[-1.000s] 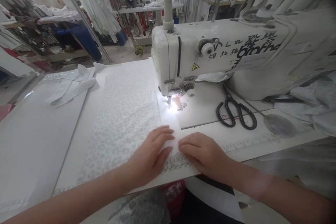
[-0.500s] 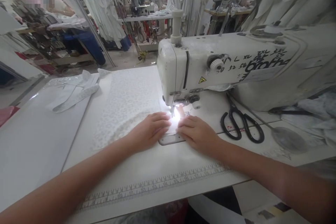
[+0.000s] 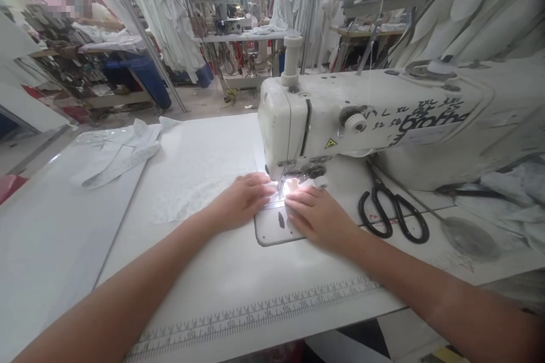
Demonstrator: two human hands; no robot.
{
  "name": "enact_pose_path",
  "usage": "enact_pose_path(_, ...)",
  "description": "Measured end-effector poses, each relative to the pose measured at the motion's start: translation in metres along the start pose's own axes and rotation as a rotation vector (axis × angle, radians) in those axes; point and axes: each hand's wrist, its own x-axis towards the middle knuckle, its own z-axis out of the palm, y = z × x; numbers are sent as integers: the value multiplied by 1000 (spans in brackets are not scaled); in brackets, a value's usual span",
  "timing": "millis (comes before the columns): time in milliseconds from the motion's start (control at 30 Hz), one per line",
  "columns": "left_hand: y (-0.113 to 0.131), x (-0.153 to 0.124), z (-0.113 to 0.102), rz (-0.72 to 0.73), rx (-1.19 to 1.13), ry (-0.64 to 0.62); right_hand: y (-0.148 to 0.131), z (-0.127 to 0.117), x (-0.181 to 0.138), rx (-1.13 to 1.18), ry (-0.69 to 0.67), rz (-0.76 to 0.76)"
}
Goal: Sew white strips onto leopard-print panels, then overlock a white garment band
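Observation:
A white patterned fabric (image 3: 200, 164) lies on the sewing machine table, its front edge under the lit needle area. My left hand (image 3: 243, 198) rests on the fabric just left of the presser foot (image 3: 280, 188), palm down with fingers stretched out. To the right of the foot, my right hand (image 3: 317, 211) is also palm down, its fingers extended and pressing by the fabric's edge. Both sets of fingertips are close to the needle, where bright light washes out detail. The white sewing machine (image 3: 298, 119) stands over them, and its metal plate (image 3: 272, 232) shows in front of the fabric.
Black-handled scissors (image 3: 394, 210) lie right of my right hand. A printed ruler (image 3: 255, 315) runs along the table's front. Fabric strips (image 3: 123, 161) lie at the left, with more cloth (image 3: 511, 198) at the right. Behind, another person (image 3: 100, 14) sits among workstations and hanging garments.
The fabric has moved away from me under the presser foot, exposing more of the metal plate. Both hands stay beside the needle. The view has tilted slightly upward.

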Motion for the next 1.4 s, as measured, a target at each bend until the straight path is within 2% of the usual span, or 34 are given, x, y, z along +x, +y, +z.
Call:
enact_pose_path(67, -2, 0, 0, -2, 14, -3, 0, -1, 0, 7, 8, -1)
enact_pose_path(133, -12, 0, -4, -81, 72, 52, 0, -3, -1, 18, 31, 2)
enact_pose_path(233, -42, -3, -25, -424, 211, 227, 1, -6, -4, 14, 86, 41)
enact_pose_path(267, -52, -6, -35, -551, 271, 239, 2, -7, -4, 6, 101, 59)
enact_pose_path(300, -60, -12, -44, -650, 337, 209, 3, -8, -5, -5, 113, 76)
enact_pose_path(367, -62, -29, -60, -751, 457, 87, 4, -10, -6, -32, 127, 111)
enact_pose_path(433, -44, -56, -68, -764, 523, 12, 5, -13, -8, -61, 133, 145)
enact_pose_path(500, -8, -90, -65, -768, 551, -43, 3, -17, -9, -73, 132, 168)
enact_pose_path(600, 55, -134, -50, -821, 562, -318, -6, -22, -11, -38, 95, 141)
enact_pose_path(667, 87, -147, -40, -811, 471, -438, -16, -23, -13, -18, 53, 100)
enact_pose_path(767, 108, -131, -32, -668, 357, -394, -31, -21, -18, -26, -29, 36)
enact_pose_path(833, 103, -103, -27, -499, 221, -290, -36, -18, -23, -39, -85, 8)
enact_pose_path(900, 88, -71, -20, -306, 87, -156, -38, -17, -28, -52, -126, -1)
enact_pose_path(967, 68, -45, -11, -131, 45, -48, -37, -17, -33, -57, -150, 4)
enact_pose_path(1033, 52, -29, 0, -39, 65, -18, -34, -20, -35, -49, -151, -3)
enact_pose_path(1100, 44, -25, 11, -55, 90, -40, -29, -23, -32, -30, -125, -22)
enact_pose_path(1200, 45, -28, 20, -163, 126, -40, -19, -27, -22, -9, -57, -30)
enact_pose_path(1400, 51, -30, 19, -154, 114, -66, -9, -18, -12, -20, -73, -110)
